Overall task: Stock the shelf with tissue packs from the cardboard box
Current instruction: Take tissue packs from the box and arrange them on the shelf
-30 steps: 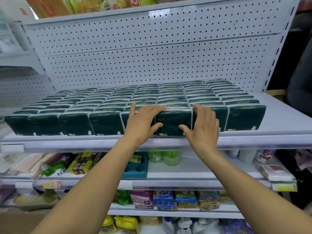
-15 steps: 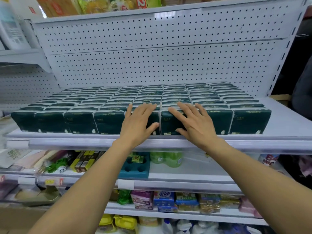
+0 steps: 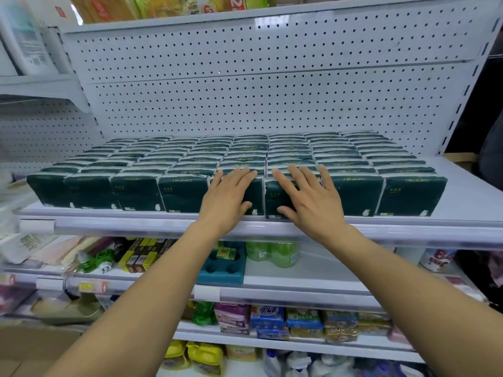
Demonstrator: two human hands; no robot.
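Here both the left hand (image 3: 227,198) and right hand (image 3: 313,198) press straight, spread fingers (image 3: 298,175) on front-row tissue packs (image 3: 185,194).

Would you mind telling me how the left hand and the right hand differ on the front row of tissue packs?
The left hand keeps its fingers close together; the right hand spreads them. The left covers one front pack, the right its neighbour. Both lie flat, palms down.

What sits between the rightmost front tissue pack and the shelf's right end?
Nothing: right of the rightmost front tissue pack, the white shelf is bare, per the head view.
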